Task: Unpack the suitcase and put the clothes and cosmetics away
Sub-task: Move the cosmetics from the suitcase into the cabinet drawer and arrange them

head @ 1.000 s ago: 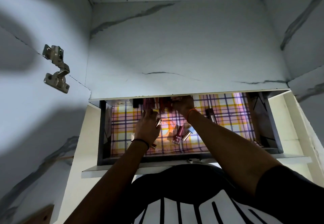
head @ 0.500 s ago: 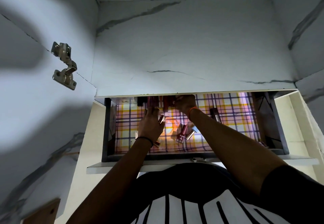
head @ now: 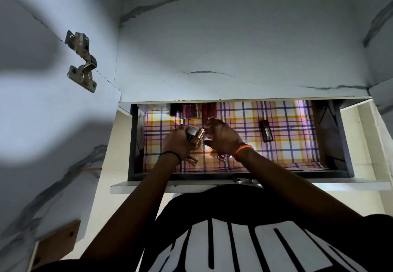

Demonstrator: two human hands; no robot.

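Cosmetics sit in an open drawer [head: 133, 144] lined with plaid paper [head: 287, 144]; all places below are given relative to that drawer. At its near edge, a person's black-and-white shirt [head: 234, 239] presses up close, both forearms reaching in over the front panel. Near the front, two small tubes [head: 222, 156] lie flat on the liner, partly hidden under the wrists. Mid-drawer, left hand [head: 178, 142], black band on the wrist, is curled round a bunch of metallic-capped lipsticks [head: 194, 134]. Right hand [head: 221, 137], orange thread on the wrist, is just beside it, fingers bent toward the bunch; whether it grips any cannot be told. To the right of the hands, one dark tube [head: 265, 131] lies alone, well apart. Along the back wall, a row of reddish tubes [head: 195, 111] stands upright, left of centre. Beyond the drawer, a marbled cabinet panel [head: 234, 37]; up left, a metal hinge [head: 81, 61] on the side wall.
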